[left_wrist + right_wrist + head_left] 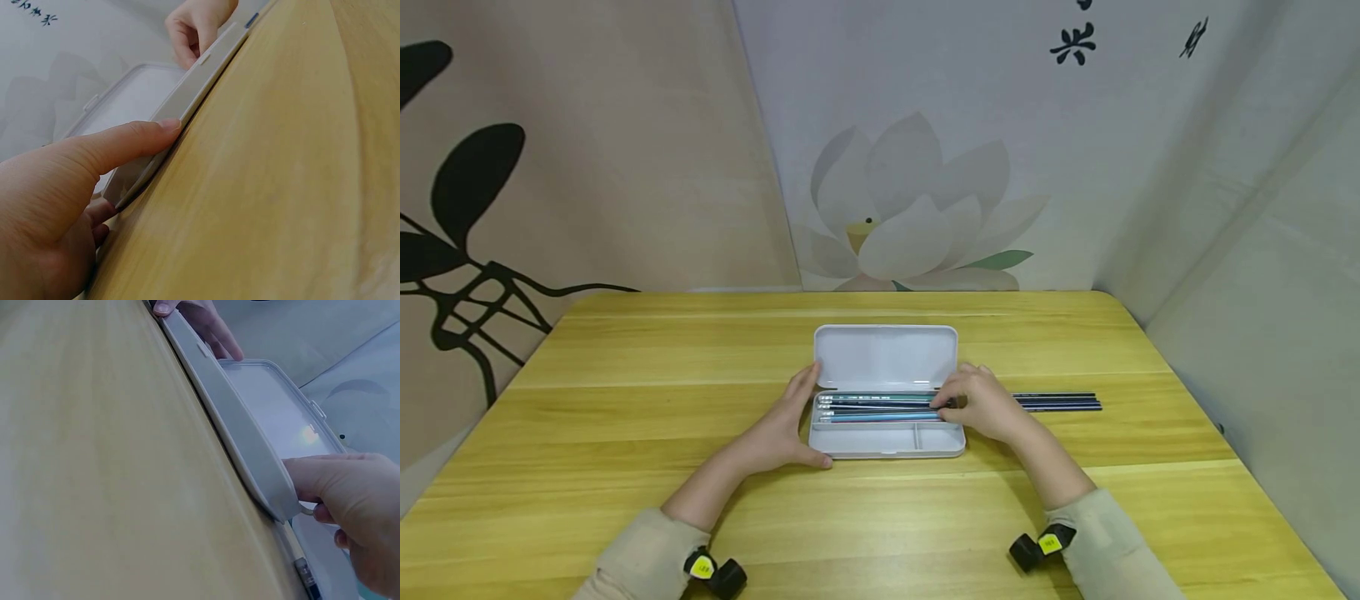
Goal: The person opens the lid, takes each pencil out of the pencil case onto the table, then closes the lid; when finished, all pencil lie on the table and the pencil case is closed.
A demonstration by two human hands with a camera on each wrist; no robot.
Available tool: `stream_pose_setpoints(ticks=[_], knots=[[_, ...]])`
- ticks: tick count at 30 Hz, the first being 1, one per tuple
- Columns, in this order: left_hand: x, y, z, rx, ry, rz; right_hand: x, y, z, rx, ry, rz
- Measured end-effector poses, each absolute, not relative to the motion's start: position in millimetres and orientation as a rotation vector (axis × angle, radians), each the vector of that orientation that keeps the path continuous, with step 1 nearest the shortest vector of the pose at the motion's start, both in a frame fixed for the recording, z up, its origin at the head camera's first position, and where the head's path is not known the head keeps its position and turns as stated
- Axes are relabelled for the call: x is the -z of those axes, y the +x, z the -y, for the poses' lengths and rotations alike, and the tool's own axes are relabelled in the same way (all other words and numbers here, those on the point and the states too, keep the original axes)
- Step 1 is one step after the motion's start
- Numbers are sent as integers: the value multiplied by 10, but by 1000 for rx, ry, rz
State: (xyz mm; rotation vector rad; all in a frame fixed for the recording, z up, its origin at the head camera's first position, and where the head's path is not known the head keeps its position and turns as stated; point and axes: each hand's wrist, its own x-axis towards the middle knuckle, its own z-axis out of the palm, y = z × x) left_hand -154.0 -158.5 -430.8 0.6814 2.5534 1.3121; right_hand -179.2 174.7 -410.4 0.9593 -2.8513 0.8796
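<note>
An open white pencil case (865, 442) lies on the wooden table, its lid (886, 354) tipped back. Several blue, teal and dark pencils (880, 398) with eraser ends to the left lie in its long rear compartment. My left hand (782, 429) holds the case's left end, thumb against the front wall and fingers farther back along the side. Over the right part of the case, my right hand (981, 404) has thumb and forefinger curled at a pencil among those inside. Its fingertips are partly hidden behind the case wall in the right wrist view.
Several dark pencils (1060, 402) lie on the table to the right of the case, partly behind the right hand. The case's front part has a small divider (917, 435). A printed cloth (910, 200) hangs behind the table's far edge.
</note>
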Motion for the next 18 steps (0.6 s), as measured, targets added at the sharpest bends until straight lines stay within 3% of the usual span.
stream_pose_setpoints(ticks=[18], knots=[[4317, -1543, 1590, -1299, 671, -2546, 4168, -1786, -1810, -988, 1018, 2668]])
